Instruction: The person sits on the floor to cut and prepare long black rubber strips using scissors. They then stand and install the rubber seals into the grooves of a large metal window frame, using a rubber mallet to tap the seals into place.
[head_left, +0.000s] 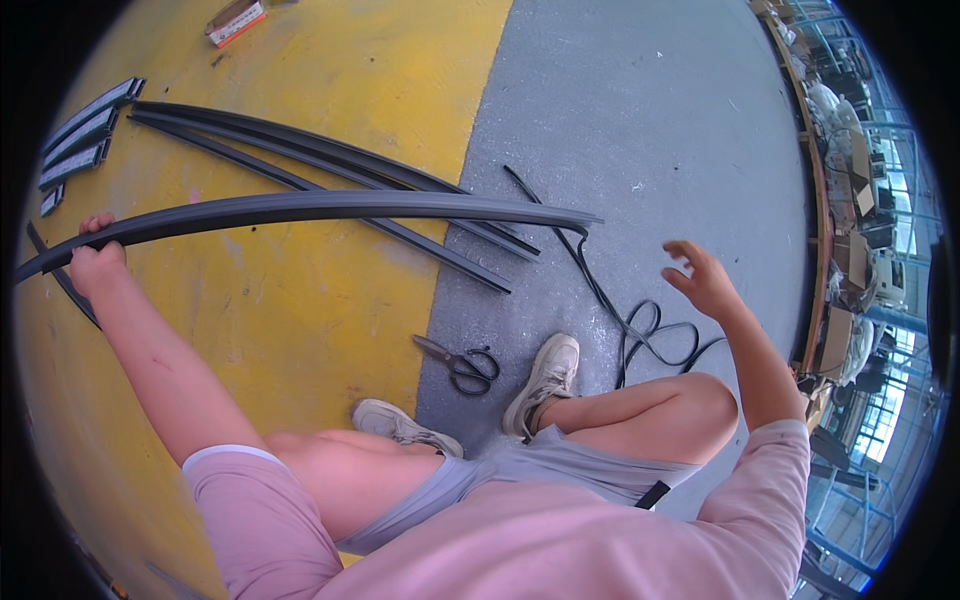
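My left hand (97, 255) grips a long dark grey profile strip (337, 206) near its left end. The strip spans in front of me and reaches past the yellow floor onto the grey part. From its right end hangs a thin black rubber-like cord (592, 281), which runs down to loose loops on the grey floor. Apart from the strip, my right hand (701, 277) is raised above the grey floor with bent fingers and nothing in it. Black-handled scissors (463, 365) lie on the floor between the strip and my feet.
Several more dark profiles (442, 259) lie across the floor beyond the held strip. Shorter pieces with pale faces (79, 154) lie at the far left. A small open carton (235, 24) sits at the top. Along the right, a shelf rack (814, 225) holds boxes and bags.
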